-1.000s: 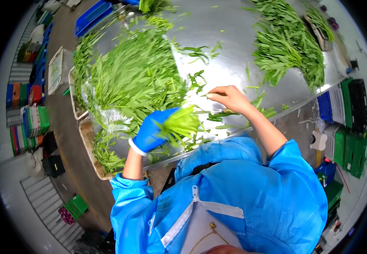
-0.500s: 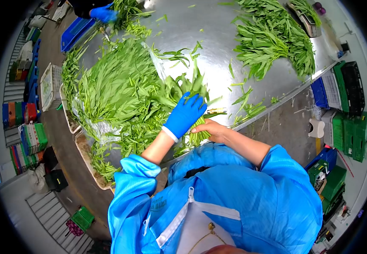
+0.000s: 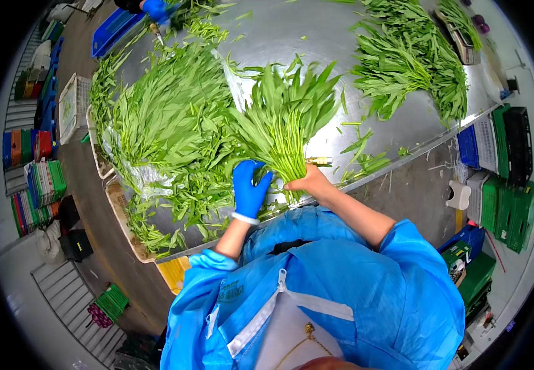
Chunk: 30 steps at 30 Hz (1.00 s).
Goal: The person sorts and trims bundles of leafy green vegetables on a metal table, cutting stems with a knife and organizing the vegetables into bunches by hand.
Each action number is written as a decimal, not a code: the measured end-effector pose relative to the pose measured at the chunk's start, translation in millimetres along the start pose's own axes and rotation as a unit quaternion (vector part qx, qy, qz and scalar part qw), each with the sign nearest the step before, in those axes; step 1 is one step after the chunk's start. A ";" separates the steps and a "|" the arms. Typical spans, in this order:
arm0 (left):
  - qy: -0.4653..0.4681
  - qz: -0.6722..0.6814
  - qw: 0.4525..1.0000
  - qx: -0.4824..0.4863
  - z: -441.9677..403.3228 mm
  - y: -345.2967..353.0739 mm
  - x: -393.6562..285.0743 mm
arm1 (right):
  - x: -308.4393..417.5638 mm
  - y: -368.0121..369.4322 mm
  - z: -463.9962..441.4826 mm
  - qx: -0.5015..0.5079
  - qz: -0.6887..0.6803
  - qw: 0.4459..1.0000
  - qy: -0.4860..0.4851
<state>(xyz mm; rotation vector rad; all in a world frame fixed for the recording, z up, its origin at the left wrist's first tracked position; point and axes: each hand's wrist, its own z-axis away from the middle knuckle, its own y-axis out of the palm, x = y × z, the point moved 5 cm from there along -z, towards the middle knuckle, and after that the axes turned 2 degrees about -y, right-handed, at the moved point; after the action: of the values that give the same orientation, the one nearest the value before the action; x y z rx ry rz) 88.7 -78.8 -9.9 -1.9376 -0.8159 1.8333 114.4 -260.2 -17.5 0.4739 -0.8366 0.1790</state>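
Observation:
A bunch of leafy greens (image 3: pixel 288 126), long narrow leaves on thin pale stems, stands fanned out in front of me. My bare right hand (image 3: pixel 312 183) is closed around its lower stems from the right side. My left hand (image 3: pixel 250 188), in a blue glove, is just left of the stems, with thumb and fingers apart and nothing visible between them. Beyond my right hand a small brass-and-white object (image 3: pixel 321 161) lies partly hidden; I cannot make out its kind. A large heap of the same greens (image 3: pixel 174 117) spreads to the left.
The metal table (image 3: pixel 279 31) carries stacked bunches (image 3: pixel 409 68) at the right, beside a scale (image 3: pixel 458 38). Loose leaves (image 3: pixel 365 157) lie near its edge. At the far left works another person's blue-gloved hand (image 3: pixel 156 10), by a blue crate (image 3: pixel 116 29). Green crates (image 3: pixel 507 209) stand right.
My left hand has come off the top of the bunch and moved down and left, its fingers opening. The bunch now stands spread out, still in my right hand.

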 end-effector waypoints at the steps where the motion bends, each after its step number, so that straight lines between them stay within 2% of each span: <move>1: -0.005 -0.001 1.000 -0.025 -2.4 -2.5 -2.8 | -14.6 -2.7 -4.9 0.000 -0.024 0.999 0.029; 2: -0.009 -0.001 0.999 -0.049 -5.5 -5.1 -6.6 | -29.4 -8.3 -7.7 -0.015 -0.097 0.993 0.068; 4: -0.001 -0.043 0.994 -0.104 -10.1 -24.3 -26.7 | -29.8 -10.6 -2.8 -0.024 -0.142 0.985 0.096; 5: -0.021 -0.020 0.992 -0.125 -5.6 -32.1 -27.0 | -30.3 -10.8 -1.1 -0.029 -0.164 0.980 0.110; 7: -0.144 0.071 0.987 0.023 7.8 -34.1 -15.0 | -21.0 -8.7 0.2 -0.027 -0.118 0.992 0.045; 9: -0.126 0.118 0.980 0.098 7.8 -18.8 -24.5 | -4.5 -4.5 3.2 -0.022 -0.053 0.998 -0.025; 10: -0.115 0.141 0.974 0.134 7.2 -8.2 -30.2 | 0.8 -2.9 4.7 -0.025 -0.003 0.999 -0.029; 11: -0.187 0.268 0.934 0.147 9.2 6.7 -25.4 | 6.8 1.3 6.1 -0.015 0.026 0.999 -0.044; 13: -0.316 0.503 0.788 0.162 13.5 41.5 -16.3 | 16.9 10.6 10.2 0.005 0.083 0.994 -0.070; 14: -0.332 0.501 0.775 0.196 9.7 52.4 -14.3 | 15.3 13.8 12.4 0.033 0.063 0.997 -0.007; 16: -0.382 0.495 0.739 0.253 8.6 78.4 0.1 | -24.1 -6.2 -2.5 0.015 -0.013 0.997 0.081; 17: -0.415 0.500 0.723 0.235 13.4 88.5 13.2 | -38.1 -15.3 -6.1 0.006 -0.048 0.991 0.124; 19: -0.424 0.544 0.692 0.213 23.9 85.7 20.8 | -38.0 -33.0 -1.0 -0.082 -0.112 0.980 0.146; 21: -0.487 0.693 0.500 0.183 33.4 90.7 42.0 | -44.8 -53.1 8.0 -0.139 -0.205 0.957 0.149; 22: -0.461 0.716 0.477 0.217 25.1 79.0 28.0 | -30.7 -50.6 14.6 -0.115 -0.223 0.960 0.120; 25: -0.463 0.678 0.529 0.214 16.4 72.7 17.2 | -40.7 -60.1 13.3 -0.150 -0.154 0.962 0.167; 26: -0.457 0.646 0.575 0.208 20.7 81.7 27.6 | -51.6 -61.0 6.2 -0.117 -0.160 0.964 0.175; 27: -0.451 0.610 0.619 0.203 18.4 85.4 27.7 | -52.2 -56.8 0.7 -0.089 -0.142 0.976 0.141; 28: -0.497 0.608 0.580 0.218 20.0 92.9 26.8 | -53.5 -50.2 -4.7 -0.062 -0.124 0.985 0.106; 29: -0.487 0.624 0.567 0.228 17.9 101.2 20.7 | -53.9 -44.0 -9.1 -0.036 -0.105 0.991 0.070; 30: -0.469 0.571 0.630 0.238 12.8 102.5 12.2 | -43.0 -40.4 -8.0 -0.054 0.002 0.996 0.069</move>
<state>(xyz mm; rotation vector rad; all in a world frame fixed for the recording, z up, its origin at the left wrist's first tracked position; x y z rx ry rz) 93.2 -152.1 -83.5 -0.9278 1.0399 3.3292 104.8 -290.8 -67.7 0.3533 -0.7076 0.1680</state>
